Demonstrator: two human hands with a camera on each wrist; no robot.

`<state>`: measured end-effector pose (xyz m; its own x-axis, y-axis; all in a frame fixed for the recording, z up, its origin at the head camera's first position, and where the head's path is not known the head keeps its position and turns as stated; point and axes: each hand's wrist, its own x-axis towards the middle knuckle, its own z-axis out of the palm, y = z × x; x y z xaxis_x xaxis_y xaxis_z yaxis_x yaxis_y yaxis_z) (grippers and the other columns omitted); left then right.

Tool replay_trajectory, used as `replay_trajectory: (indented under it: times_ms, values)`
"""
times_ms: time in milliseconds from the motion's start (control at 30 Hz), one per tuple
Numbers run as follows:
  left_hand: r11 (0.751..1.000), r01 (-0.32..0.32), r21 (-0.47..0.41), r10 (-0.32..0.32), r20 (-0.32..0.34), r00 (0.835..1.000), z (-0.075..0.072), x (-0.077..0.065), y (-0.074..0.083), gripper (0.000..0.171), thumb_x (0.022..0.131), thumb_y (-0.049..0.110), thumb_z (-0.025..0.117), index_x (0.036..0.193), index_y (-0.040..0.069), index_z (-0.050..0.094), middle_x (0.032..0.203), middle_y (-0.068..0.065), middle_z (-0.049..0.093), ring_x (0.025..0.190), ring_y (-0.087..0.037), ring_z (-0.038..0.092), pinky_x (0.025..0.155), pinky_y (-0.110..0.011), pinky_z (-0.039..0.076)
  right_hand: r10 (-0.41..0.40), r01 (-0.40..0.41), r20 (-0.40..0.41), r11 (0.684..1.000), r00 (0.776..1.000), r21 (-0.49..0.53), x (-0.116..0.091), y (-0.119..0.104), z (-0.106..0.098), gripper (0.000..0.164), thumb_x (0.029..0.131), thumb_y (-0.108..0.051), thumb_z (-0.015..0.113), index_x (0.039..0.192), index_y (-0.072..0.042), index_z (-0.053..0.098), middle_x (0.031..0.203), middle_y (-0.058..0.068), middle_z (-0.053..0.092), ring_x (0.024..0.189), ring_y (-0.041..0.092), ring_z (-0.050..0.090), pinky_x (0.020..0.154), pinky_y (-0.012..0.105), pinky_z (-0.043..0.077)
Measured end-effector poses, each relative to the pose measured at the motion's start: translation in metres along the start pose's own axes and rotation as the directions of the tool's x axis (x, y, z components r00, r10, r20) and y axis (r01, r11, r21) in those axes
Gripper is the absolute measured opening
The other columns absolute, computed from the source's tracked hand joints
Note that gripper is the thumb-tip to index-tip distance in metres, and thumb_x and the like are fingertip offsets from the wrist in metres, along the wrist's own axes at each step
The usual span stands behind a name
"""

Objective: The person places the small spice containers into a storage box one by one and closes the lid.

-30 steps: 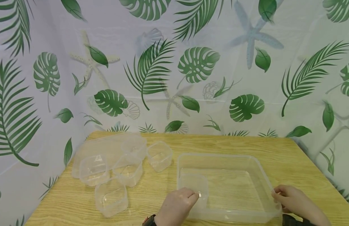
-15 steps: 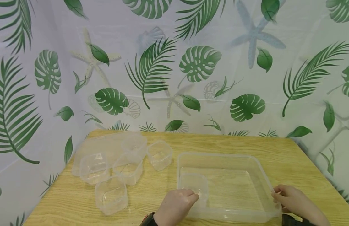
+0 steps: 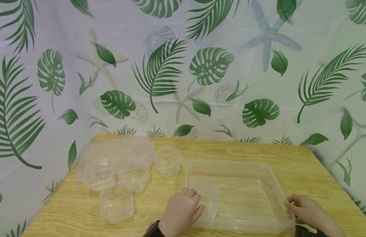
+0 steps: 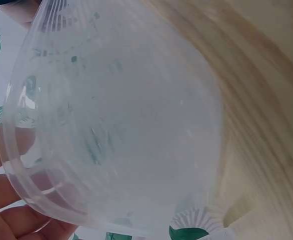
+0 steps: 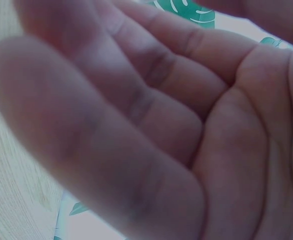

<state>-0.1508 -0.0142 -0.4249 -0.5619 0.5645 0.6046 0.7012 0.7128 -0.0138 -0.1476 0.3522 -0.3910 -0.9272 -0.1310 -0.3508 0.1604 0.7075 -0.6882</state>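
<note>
A large clear plastic bin (image 3: 245,228) stands on the table in the head view. Inside its left front corner sits a small clear square container (image 3: 209,197). My left hand (image 3: 181,210) hovers at that container's left side, thumb and fingers spread apart, overlapping the bin's left wall. In the left wrist view, clear plastic fills the middle, and fingers (image 4: 16,220) show at its rim at lower left. My right hand (image 3: 307,210) grips the bin's right wall near the front corner between thumb and fingers. Its bent fingers (image 5: 101,135) fill the right wrist view, with the bin out of sight there.
Several matching small containers (image 3: 116,202) stand to the left, one (image 3: 168,161) close to the bin's back left corner. A flat translucent lid (image 3: 111,148) lies behind them. A leaf-print curtain (image 3: 183,65) hangs along the back and sides of the wooden table (image 3: 159,191).
My left fingers have loosened from the small container's rim, and the hand has shifted slightly left and up. My right hand stays at the bin's wall. The head view has tilted slightly.
</note>
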Motion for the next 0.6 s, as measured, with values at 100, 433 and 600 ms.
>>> replay_trajectory:
  times_ms: [100,433,600]
  values:
    - [1.0,0.023,0.018,-0.023,0.005,1.0,0.0006,-0.0004,-0.0013,0.019,0.075,0.031,0.069,0.074,0.012,0.067,0.075,0.003,0.059,0.064,-0.009,0.054,0.053,-0.016,0.043,0.004,-0.004,-0.001,1.0,1.0,-0.001,0.0003,0.0002,0.0002,0.04,0.094,-0.024,0.044,0.103,0.015,0.049,0.087,0.007,0.059,0.076,0.021,0.057,0.062,0.035,0.05]
    - [0.997,-0.022,0.075,0.021,0.024,0.999,-0.0035,0.0019,0.0007,0.028,0.076,0.037,0.066,0.058,0.016,0.06,0.061,0.007,0.054,0.052,-0.006,0.049,0.046,-0.017,0.035,0.033,-0.034,-0.021,0.999,0.999,-0.027,0.0019,-0.0015,-0.0001,0.038,0.094,-0.021,0.044,0.103,0.015,0.049,0.086,0.006,0.059,0.075,0.021,0.057,0.062,0.035,0.05]
    - [0.994,0.0,0.109,-0.005,0.046,0.999,-0.0068,0.0007,0.0014,0.029,0.075,0.039,0.066,0.06,0.015,0.061,0.066,0.005,0.055,0.06,-0.01,0.052,0.056,-0.024,0.042,0.026,-0.027,-0.018,0.999,0.999,-0.023,0.0015,-0.0014,0.0011,0.04,0.094,-0.023,0.044,0.104,0.015,0.049,0.087,0.007,0.058,0.075,0.021,0.057,0.062,0.036,0.05]
